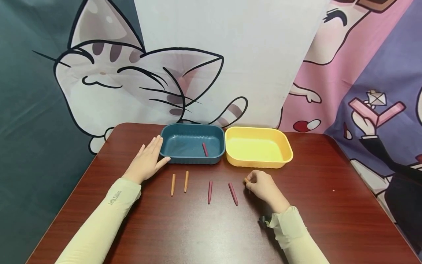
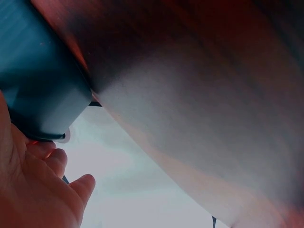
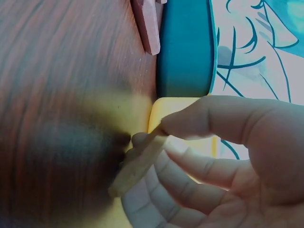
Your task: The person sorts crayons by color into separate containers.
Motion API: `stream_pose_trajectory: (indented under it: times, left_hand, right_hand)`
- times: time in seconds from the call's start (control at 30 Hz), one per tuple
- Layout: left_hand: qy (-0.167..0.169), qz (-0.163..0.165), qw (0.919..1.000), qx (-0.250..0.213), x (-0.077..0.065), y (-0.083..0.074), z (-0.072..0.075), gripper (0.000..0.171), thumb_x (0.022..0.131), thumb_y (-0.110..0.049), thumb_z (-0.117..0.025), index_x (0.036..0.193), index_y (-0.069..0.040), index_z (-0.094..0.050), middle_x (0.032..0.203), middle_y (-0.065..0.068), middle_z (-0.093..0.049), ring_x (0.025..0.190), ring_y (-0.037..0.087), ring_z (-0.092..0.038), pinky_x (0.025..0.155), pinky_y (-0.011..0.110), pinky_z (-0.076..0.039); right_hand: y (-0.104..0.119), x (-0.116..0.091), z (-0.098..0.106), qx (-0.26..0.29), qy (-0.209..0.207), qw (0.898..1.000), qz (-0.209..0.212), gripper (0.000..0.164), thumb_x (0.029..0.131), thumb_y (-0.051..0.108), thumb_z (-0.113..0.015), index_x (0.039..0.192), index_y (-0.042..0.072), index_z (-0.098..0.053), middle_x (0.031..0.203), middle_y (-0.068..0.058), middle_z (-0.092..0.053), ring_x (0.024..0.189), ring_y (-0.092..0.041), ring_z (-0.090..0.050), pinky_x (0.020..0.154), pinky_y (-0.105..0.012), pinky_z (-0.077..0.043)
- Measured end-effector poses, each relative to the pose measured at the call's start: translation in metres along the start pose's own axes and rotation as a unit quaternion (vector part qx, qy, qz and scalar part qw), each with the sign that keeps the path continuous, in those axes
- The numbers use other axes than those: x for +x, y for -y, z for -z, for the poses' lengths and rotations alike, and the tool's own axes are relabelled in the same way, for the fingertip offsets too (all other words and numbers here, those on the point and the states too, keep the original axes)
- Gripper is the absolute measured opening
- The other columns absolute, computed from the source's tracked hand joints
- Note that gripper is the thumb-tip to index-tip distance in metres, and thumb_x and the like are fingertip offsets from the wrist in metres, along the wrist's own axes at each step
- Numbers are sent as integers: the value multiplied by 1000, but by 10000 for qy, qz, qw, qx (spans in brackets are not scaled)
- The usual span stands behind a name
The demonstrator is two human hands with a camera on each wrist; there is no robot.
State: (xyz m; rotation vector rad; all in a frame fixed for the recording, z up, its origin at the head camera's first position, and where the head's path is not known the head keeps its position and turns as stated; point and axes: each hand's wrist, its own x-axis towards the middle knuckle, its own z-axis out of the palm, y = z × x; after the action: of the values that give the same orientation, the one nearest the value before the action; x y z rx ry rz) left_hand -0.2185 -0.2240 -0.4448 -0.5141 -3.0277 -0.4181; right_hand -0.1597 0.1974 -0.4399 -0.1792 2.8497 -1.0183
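Observation:
My right hand (image 1: 263, 187) pinches an orange crayon (image 3: 137, 173) between thumb and fingers, just in front of the yellow basket (image 1: 257, 163). With straight fingers, my left hand (image 1: 145, 161) rests against the left end of the teal basket (image 1: 192, 160). Inside that basket lies one dark red crayon (image 1: 205, 149). On the table in front of it are two orange crayons, a left one (image 1: 173, 185) and a right one (image 1: 186, 182). Further right lie two dark red crayons, one nearly straight (image 1: 210, 192) and one slanted (image 1: 233, 194).
Both baskets stand side by side near the back edge of the brown wooden table (image 1: 204, 234). Behind the table hangs a cloth (image 1: 257, 66) printed with cartoon figures. A small dark object (image 1: 262, 221) shows at the right wrist.

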Motion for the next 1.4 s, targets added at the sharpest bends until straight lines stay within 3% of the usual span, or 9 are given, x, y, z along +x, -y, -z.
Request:
stream_pose_trajectory:
  times: [0.17, 0.3, 0.43, 0.57, 0.73, 0.83, 1.1, 1.3, 1.4]
  left_hand:
    - [-86, -41, 10000, -13, 0, 0, 1, 86, 104, -54, -47, 161, 2, -15, 168, 20, -14, 155, 35, -12, 120, 62, -13]
    - [-135, -60, 9999, -16, -1, 0, 2, 86, 104, -53, -48, 160, 3, -16, 167, 21, -15, 154, 37, -14, 120, 63, -14]
    - [-110, -32, 9999, 0, -1, 0, 2, 86, 104, -54, -47, 160, 3, -15, 167, 20, -14, 155, 36, -13, 120, 62, -13]
    - [-115, -19, 9999, -2, -1, 0, 2, 86, 104, -53, -48, 160, 3, -16, 167, 20, -14, 155, 36, -12, 120, 62, -13]
    - [-127, -32, 9999, -47, -1, 0, 2, 86, 104, -53, -47, 160, 3, -15, 167, 21, -14, 155, 36, -12, 120, 63, -13]
    - [-111, -18, 9999, -37, -2, 1, 3, 86, 104, -53, -47, 160, 3, -15, 167, 21, -14, 155, 36, -12, 120, 63, -13]
    - [-107, -19, 9999, -22, -3, 0, 4, 86, 104, -51, -50, 160, 4, -16, 167, 21, -15, 155, 36, -12, 121, 60, -14]
    - [-89, -39, 9999, -55, -2, -2, 3, 86, 104, -53, -49, 160, 4, -16, 167, 21, -14, 155, 36, -12, 121, 61, -13]
    - [-57, -27, 10000, -41, -2, -2, 3, 86, 104, -54, -48, 160, 4, -16, 167, 20, -14, 155, 36, -11, 121, 61, -13]
  right_hand:
    - [-4, 4, 1, 1028, 172, 9945, -62, 6, 88, 0, -65, 94, -2, -67, 69, -4, -64, 51, -14, -56, 51, -28, -49]
    - [-7, 7, 2, 1931, 342, 9806, 19, 15, 91, -2, -59, 101, -11, -66, 76, -11, -67, 63, -14, -62, 58, -24, -53]
    - [-10, 10, 1, 2921, 535, 9548, -123, 24, 94, -3, -54, 112, -18, -62, 96, -20, -72, 80, -15, -68, 70, -23, -58]
    - [-9, 11, 1, 3728, 742, 9247, -227, 30, 97, -4, -53, 121, -22, -55, 103, -24, -71, 85, -19, -71, 76, -29, -60]
    - [-7, 10, 2, 4312, 981, 8969, -7, 35, 99, -3, -53, 127, -25, -48, 107, -25, -69, 90, -19, -71, 81, -34, -60]
    - [-5, 10, 3, 4506, 1092, 8860, 107, 38, 100, -2, -54, 128, -25, -46, 109, -23, -69, 92, -19, -71, 83, -36, -60]
    - [-1, 7, 12, 4582, 1049, 8826, 92, 41, 101, 1, -56, 131, -24, -45, 111, -19, -70, 94, -20, -72, 86, -38, -59]
    - [1, 8, 32, 4619, 799, 8833, 74, 37, 101, 5, -59, 130, -18, -51, 106, -8, -74, 93, -20, -73, 85, -34, -60]
    - [-1, 12, 42, 4707, 766, 8788, 149, 31, 101, 4, -60, 127, -13, -57, 102, -6, -75, 92, -20, -74, 85, -35, -60]
